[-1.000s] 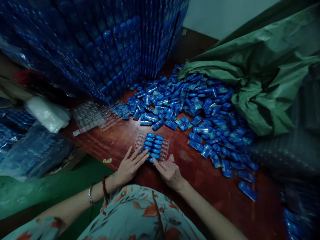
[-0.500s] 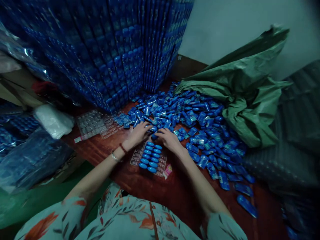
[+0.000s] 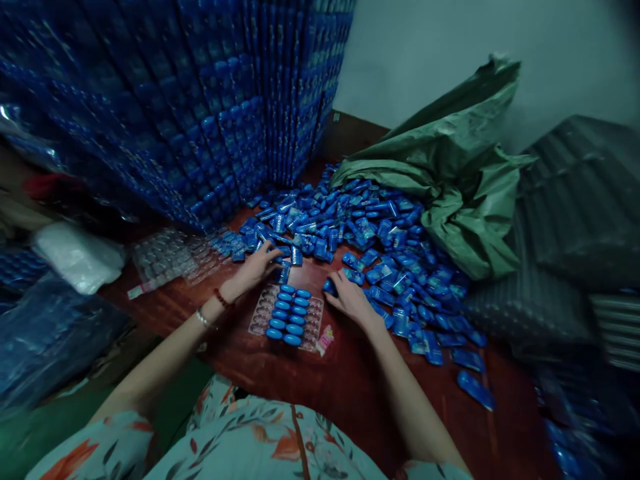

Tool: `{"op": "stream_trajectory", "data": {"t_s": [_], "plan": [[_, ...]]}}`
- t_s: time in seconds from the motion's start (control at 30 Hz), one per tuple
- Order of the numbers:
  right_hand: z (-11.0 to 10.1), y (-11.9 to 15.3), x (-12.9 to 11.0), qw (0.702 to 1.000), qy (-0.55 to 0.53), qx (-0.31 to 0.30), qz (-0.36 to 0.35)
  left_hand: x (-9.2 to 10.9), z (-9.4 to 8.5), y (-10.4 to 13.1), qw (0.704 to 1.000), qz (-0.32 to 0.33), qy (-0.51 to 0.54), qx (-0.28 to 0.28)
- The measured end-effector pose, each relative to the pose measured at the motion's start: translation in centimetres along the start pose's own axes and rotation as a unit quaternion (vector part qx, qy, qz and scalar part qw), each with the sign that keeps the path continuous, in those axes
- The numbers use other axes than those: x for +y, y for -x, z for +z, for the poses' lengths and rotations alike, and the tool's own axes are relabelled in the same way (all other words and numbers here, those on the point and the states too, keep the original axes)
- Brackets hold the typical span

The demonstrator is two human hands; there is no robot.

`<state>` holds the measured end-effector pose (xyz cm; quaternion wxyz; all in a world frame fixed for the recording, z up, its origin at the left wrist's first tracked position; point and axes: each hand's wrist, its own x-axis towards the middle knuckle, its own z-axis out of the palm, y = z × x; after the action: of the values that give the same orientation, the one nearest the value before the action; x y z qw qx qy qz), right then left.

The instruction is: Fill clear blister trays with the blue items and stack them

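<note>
A clear blister tray (image 3: 259, 313) lies on the red-brown tabletop, its middle filled by two columns of glossy blue oval cases (image 3: 276, 324); the outer hollows show none. Beyond its upper left corner, my left hand (image 3: 256, 265) has its fingers bent around a small blue pack at the near edge of a heap of blue packs (image 3: 360, 230). Right of the tray, my right hand (image 3: 349, 297) curls its fingers on another blue piece (image 3: 330, 287), partly hidden by them. A pink-and-white tab (image 3: 325, 340) sticks out at the tray's lower right.
Tall stacks of filled blue trays (image 3: 220, 127) rise at the back left. Unfilled clear trays (image 3: 165, 257) lie left of my left hand. A crumpled green sack (image 3: 465, 200) borders the heap, with dark grey ribbed stacks (image 3: 560, 267) at the right. A white plastic bundle (image 3: 80, 257) sits far left.
My hands have drawn apart from the top of the tray, the left to the left and the right sideways and down. The view has shifted to the right.
</note>
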<state>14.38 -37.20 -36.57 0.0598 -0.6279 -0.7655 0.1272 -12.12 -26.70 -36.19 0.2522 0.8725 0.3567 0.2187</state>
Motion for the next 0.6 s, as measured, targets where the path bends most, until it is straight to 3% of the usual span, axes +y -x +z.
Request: {"op": "stream_trajectory", "data": {"t_s": [0.1,0.17,0.33,0.4,0.47,0.6], "plan": [[-0.1,1.5,1.4,0.989,-0.131,0.063,0.026,0.3,-1.1,3.7,0.995,-0.054,0.060,0.061],[-0.1,2.4,2.0,0.965,-0.232,0.099,0.070,0.8,-1.2,6.1,0.986,-0.094,0.096,0.101],[1.1,4.2,0.3,0.836,-0.487,0.174,0.182,1.5,0.5,9.0,0.968,-0.149,0.134,0.153],[2.3,4.6,-1.5,0.803,-0.529,0.196,0.194,1.5,1.2,9.1,0.978,-0.123,0.097,0.134],[3.6,4.9,-3.1,0.787,-0.540,0.215,0.206,1.4,1.5,8.9,0.993,-0.071,0.039,0.092],[5.3,5.2,-4.3,0.795,-0.504,0.255,0.222,1.5,0.8,8.4,0.996,0.022,-0.084,0.001]]}}
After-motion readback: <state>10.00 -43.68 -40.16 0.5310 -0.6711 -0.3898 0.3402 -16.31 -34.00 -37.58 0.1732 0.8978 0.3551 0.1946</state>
